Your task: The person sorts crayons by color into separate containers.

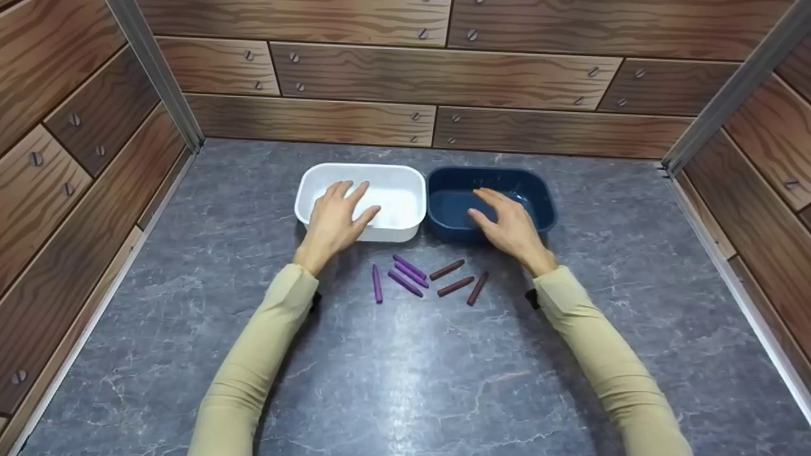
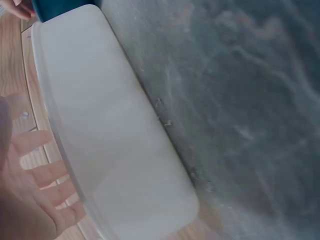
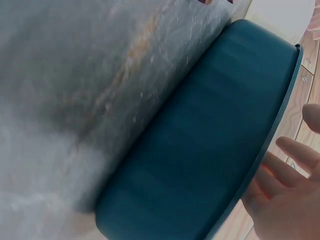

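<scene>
My left hand (image 1: 336,218) is over the white tub (image 1: 393,234), its fingers spread and holding nothing. To its right, my right hand (image 1: 510,225) hovers above the dark blue tub (image 1: 459,233) with loosely extended fingers and nothing in them. Both wrist views show the fingers by the tub rims, at the white wall (image 2: 115,135) and at the blue wall (image 3: 200,135). In front of the tubs lie several purple crayons (image 1: 377,285) and three dark brown crayons (image 1: 456,286), purple on the left and brown on the right.
The two tubs stand side by side on a grey marbled tabletop (image 1: 405,380). Wood-patterned panels (image 1: 443,76) close off the back and both sides, with metal posts (image 1: 165,76) at the corners.
</scene>
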`<state>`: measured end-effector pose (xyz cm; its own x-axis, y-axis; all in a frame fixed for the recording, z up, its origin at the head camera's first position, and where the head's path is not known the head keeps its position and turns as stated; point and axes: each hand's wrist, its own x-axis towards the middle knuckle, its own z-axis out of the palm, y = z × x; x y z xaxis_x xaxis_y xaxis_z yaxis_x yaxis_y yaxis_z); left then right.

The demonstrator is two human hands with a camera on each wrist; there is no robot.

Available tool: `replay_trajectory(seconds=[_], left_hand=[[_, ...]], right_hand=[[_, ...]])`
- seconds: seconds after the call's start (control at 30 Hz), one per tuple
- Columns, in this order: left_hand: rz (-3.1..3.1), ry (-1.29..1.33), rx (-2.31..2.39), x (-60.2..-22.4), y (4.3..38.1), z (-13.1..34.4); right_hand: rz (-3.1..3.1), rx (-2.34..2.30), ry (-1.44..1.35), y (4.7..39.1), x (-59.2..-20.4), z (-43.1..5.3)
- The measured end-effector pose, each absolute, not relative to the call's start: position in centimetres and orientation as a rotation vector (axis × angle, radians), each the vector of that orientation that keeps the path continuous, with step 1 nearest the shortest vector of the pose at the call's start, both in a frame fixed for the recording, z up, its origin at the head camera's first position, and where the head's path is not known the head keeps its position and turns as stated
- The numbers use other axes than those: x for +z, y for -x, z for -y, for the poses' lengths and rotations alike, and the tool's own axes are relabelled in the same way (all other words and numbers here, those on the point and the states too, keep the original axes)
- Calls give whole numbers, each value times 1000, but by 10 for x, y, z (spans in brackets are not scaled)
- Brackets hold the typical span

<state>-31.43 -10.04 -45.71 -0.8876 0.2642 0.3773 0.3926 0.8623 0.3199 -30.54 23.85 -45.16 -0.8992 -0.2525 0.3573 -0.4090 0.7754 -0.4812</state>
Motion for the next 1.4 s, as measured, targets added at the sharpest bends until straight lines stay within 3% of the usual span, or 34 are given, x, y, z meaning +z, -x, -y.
replay_trajectory(seconds=[0.33, 0.53, 0.93, 1.4], left_hand=[[2528, 442, -998, -464, 314, 119], [2384, 410, -1134, -468, 317, 133], [2238, 173, -1313, -466, 326, 153], [2286, -183, -1418, -469, 337, 174]], right_hand=[[2473, 1167, -461, 301, -460, -241], [2466, 1448, -388, 272, -433, -229], [2416, 1841, -459, 273, -440, -246], [2561, 1930, -542, 268, -445, -262]])
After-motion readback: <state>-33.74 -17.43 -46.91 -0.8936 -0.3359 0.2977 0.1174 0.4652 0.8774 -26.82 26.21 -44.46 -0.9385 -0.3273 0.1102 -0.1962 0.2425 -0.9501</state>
